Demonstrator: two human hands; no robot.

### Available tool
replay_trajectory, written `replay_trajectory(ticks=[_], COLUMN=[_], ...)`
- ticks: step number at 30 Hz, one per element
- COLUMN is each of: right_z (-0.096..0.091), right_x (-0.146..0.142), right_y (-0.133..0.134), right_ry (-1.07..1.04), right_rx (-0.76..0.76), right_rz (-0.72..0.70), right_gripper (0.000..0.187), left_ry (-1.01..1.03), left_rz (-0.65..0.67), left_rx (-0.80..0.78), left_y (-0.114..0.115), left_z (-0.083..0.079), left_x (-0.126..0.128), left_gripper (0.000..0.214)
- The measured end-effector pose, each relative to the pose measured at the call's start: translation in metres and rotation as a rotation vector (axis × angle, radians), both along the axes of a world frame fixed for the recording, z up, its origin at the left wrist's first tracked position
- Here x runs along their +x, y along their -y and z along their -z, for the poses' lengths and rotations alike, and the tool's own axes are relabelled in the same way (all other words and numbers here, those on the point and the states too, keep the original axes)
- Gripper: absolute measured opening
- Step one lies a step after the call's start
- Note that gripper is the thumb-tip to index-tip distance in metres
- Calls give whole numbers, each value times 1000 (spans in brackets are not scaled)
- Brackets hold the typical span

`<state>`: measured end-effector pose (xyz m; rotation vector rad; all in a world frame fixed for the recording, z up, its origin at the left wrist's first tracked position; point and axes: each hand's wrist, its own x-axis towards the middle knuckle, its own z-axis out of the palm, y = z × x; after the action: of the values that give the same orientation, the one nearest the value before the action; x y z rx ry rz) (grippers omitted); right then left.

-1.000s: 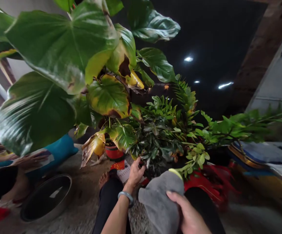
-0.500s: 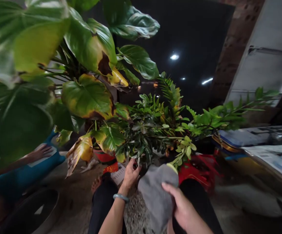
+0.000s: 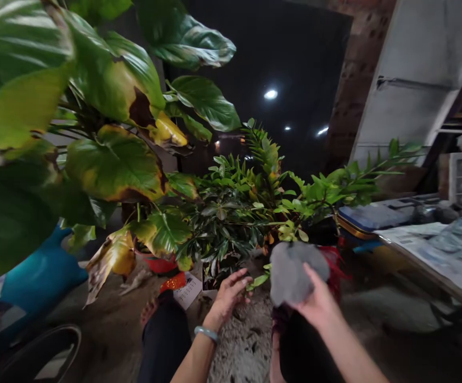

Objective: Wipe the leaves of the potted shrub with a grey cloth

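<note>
In my right hand (image 3: pixel 318 300) is a grey cloth (image 3: pixel 294 271), bunched up and blurred by motion, pinched at its right side with the thumb on top. My left hand (image 3: pixel 229 299), with a pale bangle on its wrist, is open, its fingers loosely curled and apart. A small green leaf (image 3: pixel 259 282) hangs just beyond its fingertips; whether they touch I cannot tell. Ahead of both hands spread dense small-leaved potted plants (image 3: pixel 231 218). Part of a red plastic object (image 3: pixel 334 266) shows behind the cloth.
A large plant with yellowed, browned leaves (image 3: pixel 115 165) rises at the left, near a red pot (image 3: pixel 159 263). Printed paper (image 3: pixel 189 291) lies on the floor. A blue chair (image 3: pixel 43 271) and a dark basin (image 3: pixel 51 351) stand left. At right is a cluttered table (image 3: pixel 418 234).
My right hand has carried the grey cloth up and to the right. My left hand has moved slightly right, fingers spread more. The view has turned right.
</note>
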<state>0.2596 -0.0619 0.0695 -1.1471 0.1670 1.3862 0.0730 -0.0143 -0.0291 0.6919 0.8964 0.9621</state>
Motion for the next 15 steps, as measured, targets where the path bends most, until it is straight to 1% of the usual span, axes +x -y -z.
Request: replay_trajectory(ticks=[2, 3, 4, 5, 6, 8, 9, 10, 11, 12, 13, 14, 15], right_z=[15, 19, 20, 18, 12, -7, -18, -27, -35, -39, -39, -35, -28], right_x=[-28, -35, -35, -29, -18, 15, 32, 46, 55, 58, 55, 45, 31], right_y=[29, 41, 51, 55, 54, 38, 25, 10, -5, -17, -27, -31, -30], right_ry=[-70, -73, -72, -57, -31, 41, 67, 93, 105, 105, 96, 78, 51], right_rx=[-34, -25, -26, -26, -21, 8, 54, 99, 149, 171, 164, 139, 102], right_rz=[-159, -198, -206, -172, -95, 143, 240, 309, 339, 346, 326, 275, 199], right_gripper=[27, 29, 29, 29, 26, 17, 15, 15, 16, 17, 18, 18, 18], left_ry=[49, 65, 76, 81, 83, 84, 88, 90, 88, 84, 77, 71, 65], left_rz=[-57, -70, -76, -80, -81, -75, -70, -66, -61, -60, -64, -70, -76], left_rx=[-13, -13, -11, -9, -4, 8, 14, 19, 22, 25, 28, 32, 37], left_y=[-3, -5, -6, -7, -8, -7, -7, -6, -5, -4, -3, -3, -2], left_z=[1, 2, 2, 1, 1, -2, -3, -4, -5, -5, -5, -4, -3], left_x=[-1, -3, -6, -8, -10, -13, -14, -14, -13, -13, -13, -12, -12], left_gripper=[56, 52, 48, 45, 43, 41, 41, 41, 42, 42, 43, 43, 43])
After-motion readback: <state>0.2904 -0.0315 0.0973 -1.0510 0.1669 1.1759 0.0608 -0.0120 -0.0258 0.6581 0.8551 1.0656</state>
